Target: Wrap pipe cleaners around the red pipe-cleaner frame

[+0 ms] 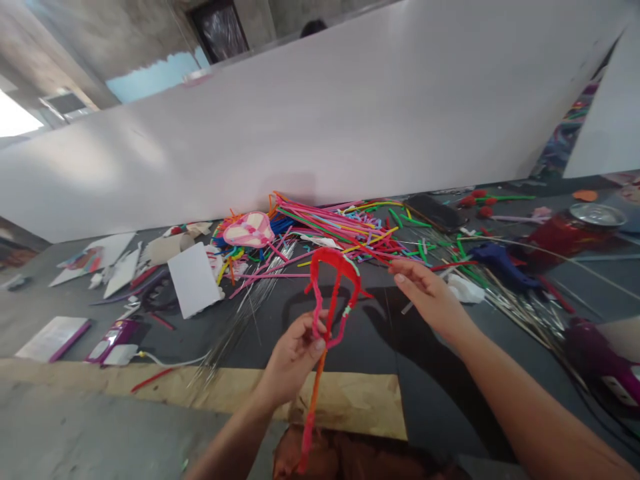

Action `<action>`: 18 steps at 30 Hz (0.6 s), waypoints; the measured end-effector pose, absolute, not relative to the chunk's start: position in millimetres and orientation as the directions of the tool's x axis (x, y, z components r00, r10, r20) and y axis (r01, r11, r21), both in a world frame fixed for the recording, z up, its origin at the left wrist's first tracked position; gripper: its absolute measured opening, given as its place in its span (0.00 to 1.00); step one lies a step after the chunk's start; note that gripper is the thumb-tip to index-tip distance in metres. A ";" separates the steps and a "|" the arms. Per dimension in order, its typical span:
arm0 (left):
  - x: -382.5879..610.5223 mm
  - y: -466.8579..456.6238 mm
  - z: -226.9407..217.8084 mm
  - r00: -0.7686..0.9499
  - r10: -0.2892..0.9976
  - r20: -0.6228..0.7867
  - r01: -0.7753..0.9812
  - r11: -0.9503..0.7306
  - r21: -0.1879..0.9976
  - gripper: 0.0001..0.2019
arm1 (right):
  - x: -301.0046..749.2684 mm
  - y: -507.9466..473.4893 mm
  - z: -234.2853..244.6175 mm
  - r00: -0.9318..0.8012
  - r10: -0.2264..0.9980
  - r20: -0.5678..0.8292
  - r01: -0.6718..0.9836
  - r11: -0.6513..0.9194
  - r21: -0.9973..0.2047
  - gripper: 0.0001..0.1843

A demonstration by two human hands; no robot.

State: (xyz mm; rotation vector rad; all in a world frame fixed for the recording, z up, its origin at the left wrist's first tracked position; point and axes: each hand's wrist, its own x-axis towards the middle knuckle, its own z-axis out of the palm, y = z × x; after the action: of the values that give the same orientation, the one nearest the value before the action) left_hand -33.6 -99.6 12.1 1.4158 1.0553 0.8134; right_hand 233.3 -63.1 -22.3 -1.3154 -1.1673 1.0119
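Note:
My left hand [295,357] is closed around the lower part of a pipe-cleaner loop [356,280] in red and pink. Small pale green bits sit on the loop's right side. A red pipe cleaner runs down its middle and continues below my fingers as an orange and pink stem [314,397]. My right hand [425,293] hovers to the right, apart from the loop, thumb and fingers pinched together. A red strand passes behind its fingertips and a short clear stick [407,308] shows just below; whether either is in the pinch is unclear.
Behind my hands lies a heap of colored pipe cleaners [340,223] with a pink heart-shaped piece [249,230]. Thin wires [245,320] spread leftward. A blue tool [505,263], a red can [565,233] and a purple tool [600,360] stand right. A white panel [300,120] rises behind.

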 end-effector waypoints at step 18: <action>31.4 -114.1 8.5 0.673 0.740 0.016 0.621 -0.576 0.531 0.10 | 249.0 -59.3 -33.2 0.209 0.959 -0.190 -0.110 -0.170 -0.979 0.20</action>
State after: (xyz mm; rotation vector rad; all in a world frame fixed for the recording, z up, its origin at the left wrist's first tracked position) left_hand 31.4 -114.1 8.5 2.3957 1.0533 0.3235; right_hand 249.0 -59.3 -33.2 -1.3677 -0.8875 1.2131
